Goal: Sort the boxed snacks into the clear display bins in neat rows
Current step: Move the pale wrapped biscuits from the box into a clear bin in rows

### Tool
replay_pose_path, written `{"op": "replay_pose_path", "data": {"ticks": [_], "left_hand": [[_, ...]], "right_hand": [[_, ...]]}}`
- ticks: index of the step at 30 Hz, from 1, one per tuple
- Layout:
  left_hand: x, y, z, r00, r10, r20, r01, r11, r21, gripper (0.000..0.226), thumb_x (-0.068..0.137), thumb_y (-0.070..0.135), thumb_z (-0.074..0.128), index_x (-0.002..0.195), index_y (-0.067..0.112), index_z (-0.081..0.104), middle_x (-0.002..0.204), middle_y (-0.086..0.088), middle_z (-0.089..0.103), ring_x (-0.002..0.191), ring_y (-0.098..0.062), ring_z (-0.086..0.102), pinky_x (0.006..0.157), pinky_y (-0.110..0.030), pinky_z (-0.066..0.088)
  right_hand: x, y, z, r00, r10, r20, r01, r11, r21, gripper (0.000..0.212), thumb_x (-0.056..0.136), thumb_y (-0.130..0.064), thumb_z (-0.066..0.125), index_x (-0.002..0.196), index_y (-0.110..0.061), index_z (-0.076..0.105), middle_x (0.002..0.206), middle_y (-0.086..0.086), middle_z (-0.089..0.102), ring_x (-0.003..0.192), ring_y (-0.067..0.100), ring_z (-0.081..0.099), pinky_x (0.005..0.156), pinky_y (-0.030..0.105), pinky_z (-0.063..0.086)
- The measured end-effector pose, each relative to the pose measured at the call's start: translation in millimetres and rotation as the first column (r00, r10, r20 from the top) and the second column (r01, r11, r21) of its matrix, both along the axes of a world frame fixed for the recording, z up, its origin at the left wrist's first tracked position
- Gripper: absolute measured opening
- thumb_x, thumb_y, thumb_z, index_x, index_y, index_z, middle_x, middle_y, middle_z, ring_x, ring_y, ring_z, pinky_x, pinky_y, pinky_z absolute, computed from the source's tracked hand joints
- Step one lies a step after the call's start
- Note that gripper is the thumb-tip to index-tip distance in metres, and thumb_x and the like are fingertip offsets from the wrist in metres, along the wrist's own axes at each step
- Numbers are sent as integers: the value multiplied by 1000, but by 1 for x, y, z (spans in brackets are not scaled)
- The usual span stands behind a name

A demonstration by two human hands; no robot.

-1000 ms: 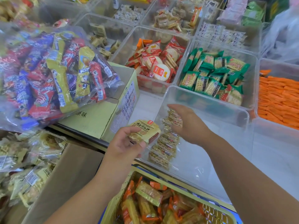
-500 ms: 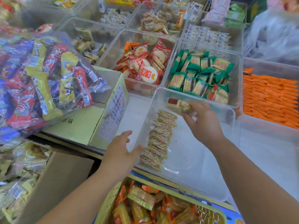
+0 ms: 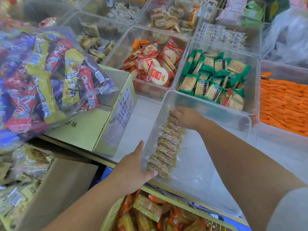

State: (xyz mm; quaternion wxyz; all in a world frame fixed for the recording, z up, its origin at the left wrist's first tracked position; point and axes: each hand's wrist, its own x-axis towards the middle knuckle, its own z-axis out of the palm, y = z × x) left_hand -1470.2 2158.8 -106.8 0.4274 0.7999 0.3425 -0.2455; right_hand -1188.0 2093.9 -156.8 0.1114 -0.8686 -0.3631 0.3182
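Head view:
- Clear bin (image 3: 200, 180) at centre frame.
- Row of cracker packs (image 3: 168, 147) stands on edge along bin's left wall, running near to far.
- Right hand (image 3: 188, 117) at row's far end, fingers bent down onto last pack. Pinching or only pressing: cannot tell.
- Left hand (image 3: 133, 170) at lower centre, fingers straight against bin's outer left wall, thumb at row's near end, gripping nothing.

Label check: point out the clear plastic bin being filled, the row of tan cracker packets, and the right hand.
clear plastic bin (image 3: 216, 114): head view, far wall.
row of tan cracker packets (image 3: 168, 147): head view, mid-row.
right hand (image 3: 189, 117): head view, back of hand.
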Motion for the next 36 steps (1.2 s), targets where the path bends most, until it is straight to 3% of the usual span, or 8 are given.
{"op": "replay_pose_path", "data": {"ticks": [4, 7, 12, 15, 18, 24, 30, 36], "left_hand": [[-1, 1, -1, 1000, -4, 22, 4, 1000, -11, 112, 87, 61, 68, 159, 41, -15, 166, 8, 28, 137, -24, 50, 106, -34, 45], [-2, 1, -2, 1000, -10, 27, 10, 1000, -11, 111, 86, 62, 67, 159, 41, -13, 167, 8, 26, 130, -34, 53, 100, -35, 49], [-3, 2, -5, 1000, -2, 25, 2, 1000, -10, 112, 84, 66, 67, 158, 44, -14, 167, 9, 25, 135, -20, 52, 109, -37, 44], [-2, 1, -7, 999, 9, 35, -9, 1000, -8, 112, 83, 68, 66, 159, 43, -13, 167, 11, 24, 133, -20, 53, 110, -38, 44], [-4, 0, -5, 997, 40, 72, -40, 999, 4, 108, 86, 69, 63, 160, 40, -11, 168, 12, 19, 145, -18, 40, 117, -38, 36], [-47, -6, 27, 942, 121, 312, -158, 983, 93, 85, 90, 63, 62, 158, 46, 14, 159, 23, 24, 143, -4, 35, 116, -36, 39], [-144, 6, 72, 829, 181, 530, -362, 896, 259, 42, 90, 47, 71, 129, 44, 55, 122, 28, 52, 112, 8, 49, 88, -2, 35], [-262, 48, 76, 758, 294, 582, -557, 756, 344, 33, 86, 46, 65, 115, 32, 64, 101, 20, 57, 93, -6, 56, 79, -25, 46]], "right_hand": [[8, -2, 1, 944, -205, -260, 204, 978, -31, 47, 106, -44, 39, 147, -22, 46, 140, 4, 46, 112, 32, 57, 74, 42, 61], [10, -3, 0, 839, -333, -431, 356, 934, -29, 30, 104, -42, 46, 130, -30, 55, 129, 2, 53, 97, 19, 58, 57, 30, 57], [6, -1, -11, 906, -252, -339, 279, 960, 33, 34, 105, -44, 44, 134, -28, 49, 122, 4, 53, 87, 21, 61, 51, 28, 57], [1, 0, -13, 954, -191, -232, 215, 973, 80, 40, 104, -43, 46, 136, -22, 54, 122, 6, 57, 85, 22, 63, 64, 36, 62], [-9, -1, -13, 977, -196, -86, 205, 972, 112, 46, 104, -43, 45, 140, -15, 54, 137, 11, 59, 113, 29, 59, 93, 36, 49], [-56, -19, -1, 924, -382, -21, 380, 910, 166, 66, 99, -54, 48, 155, -23, 32, 161, 13, 30, 145, 35, 33, 117, 49, 33], [-134, -24, 38, 907, -408, 104, 378, 898, 226, 68, 94, -54, 55, 152, -23, 38, 162, 13, 26, 150, 33, 20, 118, 52, 24], [-282, 15, 89, 988, -97, 118, 29, 877, 479, 50, 92, -48, 61, 137, -25, 57, 147, 7, 48, 139, 28, 37, 113, 43, 31]]}}
